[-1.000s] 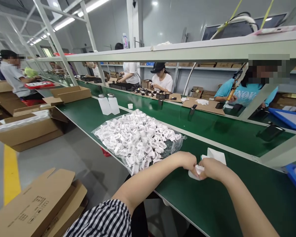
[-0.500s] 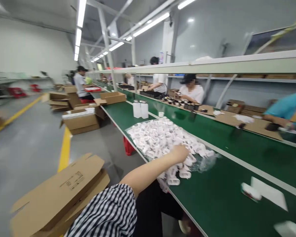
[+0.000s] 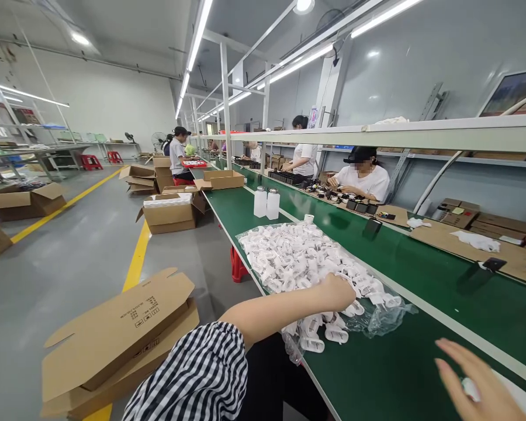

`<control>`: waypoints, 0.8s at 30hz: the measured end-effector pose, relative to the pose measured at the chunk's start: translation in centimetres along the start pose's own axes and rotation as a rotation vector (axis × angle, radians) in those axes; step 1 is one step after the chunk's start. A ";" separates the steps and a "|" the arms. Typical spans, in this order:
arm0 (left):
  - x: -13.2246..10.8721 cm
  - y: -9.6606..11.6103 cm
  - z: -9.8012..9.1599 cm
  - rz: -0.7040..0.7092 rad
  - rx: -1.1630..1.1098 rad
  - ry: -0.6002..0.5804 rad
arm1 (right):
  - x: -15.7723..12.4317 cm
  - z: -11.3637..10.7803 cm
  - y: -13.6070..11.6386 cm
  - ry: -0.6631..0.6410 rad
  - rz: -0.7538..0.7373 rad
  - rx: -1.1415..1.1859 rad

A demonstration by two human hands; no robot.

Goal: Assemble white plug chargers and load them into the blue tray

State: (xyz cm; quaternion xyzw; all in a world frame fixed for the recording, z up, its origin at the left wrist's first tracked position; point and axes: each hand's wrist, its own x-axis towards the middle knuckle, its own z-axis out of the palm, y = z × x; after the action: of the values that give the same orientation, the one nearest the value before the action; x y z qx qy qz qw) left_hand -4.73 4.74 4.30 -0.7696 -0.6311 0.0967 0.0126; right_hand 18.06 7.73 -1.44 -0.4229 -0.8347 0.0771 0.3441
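A heap of small white plastic parts (image 3: 289,251) lies on a clear plastic bag (image 3: 381,321) on the green bench. My left hand (image 3: 339,291) reaches across to the near right side of the heap, its back turned to me and its fingers curled down out of sight. Whether it grips a part is hidden. At the lower right, my right hand (image 3: 477,374) hovers over the bench with thumb and fingers apart. Something small and white (image 3: 471,389) shows between them, apparently lying beneath the hand. A white sheet (image 3: 523,400) is partly covered by that hand.
Two white bottles (image 3: 266,203) stand behind the heap, near a small white cap (image 3: 309,218). An open carton (image 3: 222,179) sits farther along the green bench (image 3: 390,374). Flattened cardboard (image 3: 123,333) leans at my left. Co-workers sit and stand across the line under a long shelf (image 3: 377,135).
My right hand has come into view at the lower right, over the white sheet. The camera view has shifted; my left hand stays at the heap.
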 end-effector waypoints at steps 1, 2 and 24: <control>-0.2 0.2 -0.4 -0.008 -0.011 0.051 | -0.2 0.6 -0.4 -0.040 -0.024 0.010; -0.4 0.4 -0.9 -0.010 -0.042 0.119 | -0.5 1.1 -0.8 -0.078 -0.029 0.020; 3.1 5.0 0.8 0.126 -1.186 -0.717 | -2.0 0.3 -3.2 -0.318 0.101 0.242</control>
State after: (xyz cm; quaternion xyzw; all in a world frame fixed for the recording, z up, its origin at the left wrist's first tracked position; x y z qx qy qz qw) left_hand 0.60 6.61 2.38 -0.6023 -0.4967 -0.0154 -0.6247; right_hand 16.56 4.20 -1.35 -0.4025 -0.8408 0.2597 0.2521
